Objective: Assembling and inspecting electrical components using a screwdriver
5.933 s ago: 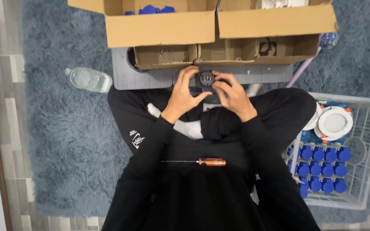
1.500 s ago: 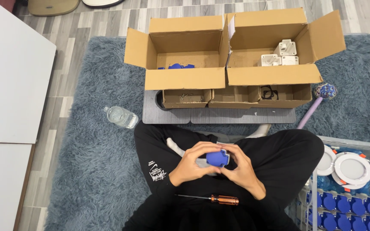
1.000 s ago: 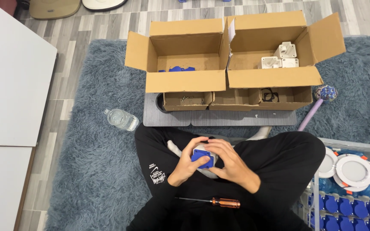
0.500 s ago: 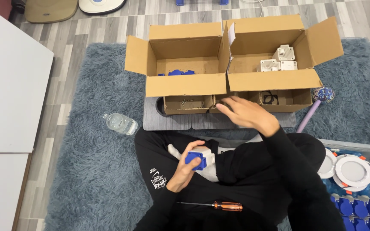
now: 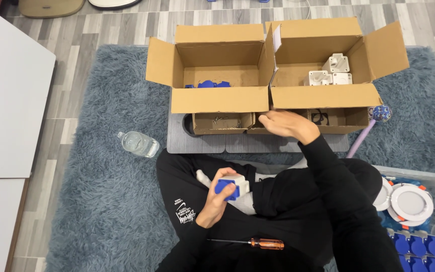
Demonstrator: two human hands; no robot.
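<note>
The left hand point(image 5: 216, 200) grips a blue and white socket part point(image 5: 231, 187) over the lap. The right hand point(image 5: 284, 125) reaches to the small tray box point(image 5: 258, 123); whether its fingers are closed, I cannot tell. The part may slip from the one-handed grip. The big carton flap point(image 5: 220, 99) overhangs the tray, so room there is narrow.

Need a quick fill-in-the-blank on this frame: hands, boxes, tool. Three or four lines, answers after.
1. The left hand holds a small part that is white and ____.
2. The right hand reaches toward the low trays under the two open ____ boxes.
3. The screwdriver with the ____ handle lies on the person's lap.
4. A clear plastic ____ lies on the rug, left of the person.

Missing words: blue; cardboard; orange; bottle
</note>
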